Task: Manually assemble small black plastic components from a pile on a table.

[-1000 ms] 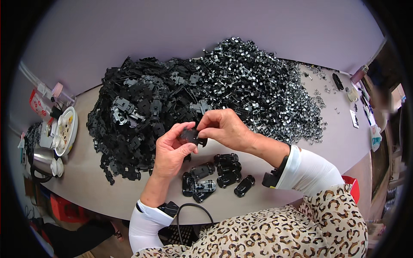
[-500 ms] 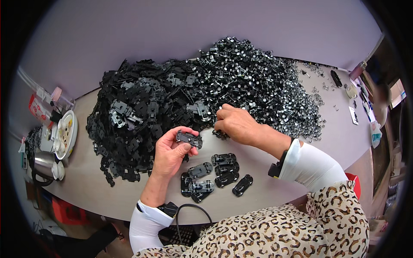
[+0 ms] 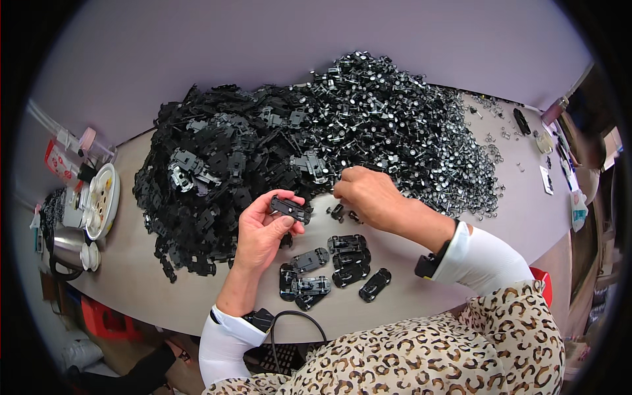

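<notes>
Grey table (image 3: 526, 224): left hand (image 3: 263, 234) pinches flat black chassis (image 3: 289, 209).

Showing a black plastic piece (image 3: 289, 209); lying behind, a black heap of flat parts (image 3: 217, 178) flecked with grey, beside a dark heap of wheel axles (image 3: 401, 125) glinting silver. Resting on a pale grey-beige table (image 3: 533, 217), black and grey finished pieces (image 3: 329, 266). Wearing white sleeves (image 3: 484, 257), a leopard-print top (image 3: 447, 355) in tan, cream and black. Standing at far left, a white plate (image 3: 102, 201).
</notes>
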Demonstrator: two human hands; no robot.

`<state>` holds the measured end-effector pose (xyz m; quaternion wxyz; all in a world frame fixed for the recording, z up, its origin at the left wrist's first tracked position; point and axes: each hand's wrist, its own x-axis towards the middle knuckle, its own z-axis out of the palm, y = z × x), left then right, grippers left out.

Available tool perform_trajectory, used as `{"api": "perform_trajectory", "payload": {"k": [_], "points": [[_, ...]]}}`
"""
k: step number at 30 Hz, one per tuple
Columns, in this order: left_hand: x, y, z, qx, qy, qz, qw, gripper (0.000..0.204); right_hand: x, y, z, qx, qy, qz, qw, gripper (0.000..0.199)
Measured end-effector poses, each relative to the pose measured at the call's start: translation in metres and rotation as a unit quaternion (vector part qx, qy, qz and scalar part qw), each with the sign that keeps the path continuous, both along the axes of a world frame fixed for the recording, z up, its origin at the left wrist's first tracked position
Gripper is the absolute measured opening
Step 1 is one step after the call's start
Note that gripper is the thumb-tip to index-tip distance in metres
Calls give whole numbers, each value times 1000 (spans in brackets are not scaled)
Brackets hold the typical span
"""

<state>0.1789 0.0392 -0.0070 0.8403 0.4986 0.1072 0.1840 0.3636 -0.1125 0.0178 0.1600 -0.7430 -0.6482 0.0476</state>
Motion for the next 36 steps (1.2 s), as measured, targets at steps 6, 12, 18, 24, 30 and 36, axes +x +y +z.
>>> {"api": "perform_trajectory", "payload": {"k": [6, 12, 18, 24, 30, 36], "points": [[2, -2, -9, 21, 7, -13, 1000, 44, -3, 3, -8, -1, -33, 53, 998, 9], [5, -5, -5, 81, 25, -7, 996, 54, -21, 4, 17, 177, 84, -2, 981, 14], [5, -10, -2, 162, 43, 2, 986, 54, -40, 21, 15, 192, 98, 33, 976, 15], [4, -20, -4, 194, 30, 13, 980, 55, -48, 20, 23, 143, 73, 48, 986, 13], [6, -19, 0, 124, -5, -21, 992, 38, -34, 25, 10, 246, 25, 92, 965, 22], [-4, -14, -4, 75, 86, 6, 993, 14, 0, -5, 40, 175, 18, 74, 982, 24]]}}
